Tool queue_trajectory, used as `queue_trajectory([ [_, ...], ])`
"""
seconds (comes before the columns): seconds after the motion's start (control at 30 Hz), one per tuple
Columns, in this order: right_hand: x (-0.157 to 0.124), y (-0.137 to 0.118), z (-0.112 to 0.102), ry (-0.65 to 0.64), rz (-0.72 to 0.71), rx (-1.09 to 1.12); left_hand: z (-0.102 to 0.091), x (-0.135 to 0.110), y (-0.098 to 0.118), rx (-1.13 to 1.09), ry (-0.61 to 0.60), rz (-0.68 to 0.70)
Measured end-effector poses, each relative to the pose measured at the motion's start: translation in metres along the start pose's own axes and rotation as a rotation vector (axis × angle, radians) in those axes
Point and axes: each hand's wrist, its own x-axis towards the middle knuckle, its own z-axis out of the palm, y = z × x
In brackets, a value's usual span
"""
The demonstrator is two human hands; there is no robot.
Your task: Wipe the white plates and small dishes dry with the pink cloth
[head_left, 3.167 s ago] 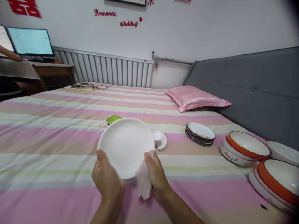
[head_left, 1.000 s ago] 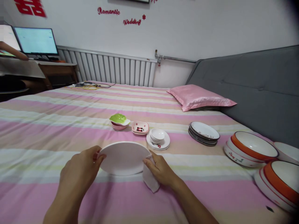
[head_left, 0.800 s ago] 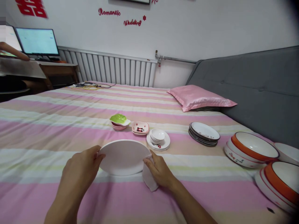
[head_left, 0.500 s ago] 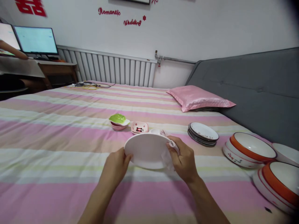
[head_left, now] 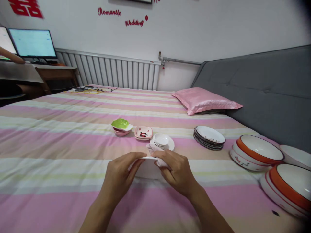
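Bed [head_left: 65, 139], hands [head_left: 120, 173] closer together, plate [head_left: 147, 170] apparently turned

My left hand [head_left: 120, 173] grips the white plate [head_left: 148, 170] at its rim; my right hand [head_left: 178, 170] holds a pale cloth [head_left: 163, 163] there

1. Reads as a bedroom in a home.
2. Has a striped-sheeted bed [head_left: 60, 136], pink pillow [head_left: 206, 99], padded grey headboard [head_left: 264, 76].
3. Bears red "Romantic Wedding" lettering [head_left: 134, 23] above a white radiator [head_left: 109, 69].
4. Includes a desk [head_left: 57, 73] with monitor [head_left: 32, 43], far left.
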Motion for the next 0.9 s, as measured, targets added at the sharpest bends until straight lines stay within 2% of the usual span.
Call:
queue_trajectory([
  [0.13,0.002,0.011,0.009,0.024,0.056,0.15,-0.006,0.0,-0.01,0.031,-0.011,-0.107],
  [0.37,0.001,0.027,0.031,0.082,0.177,0.401,-0.014,0.001,-0.024,-0.061,0.023,-0.275],
  [0.73,-0.002,0.035,0.056,0.048,0.345,0.677,-0.018,0.0,-0.045,-0.151,0.046,-0.393],
  [0.9,-0.005,0.038,0.063,-0.001,0.399,0.719,-0.019,-0.002,-0.054,-0.239,0.084,-0.494],
])
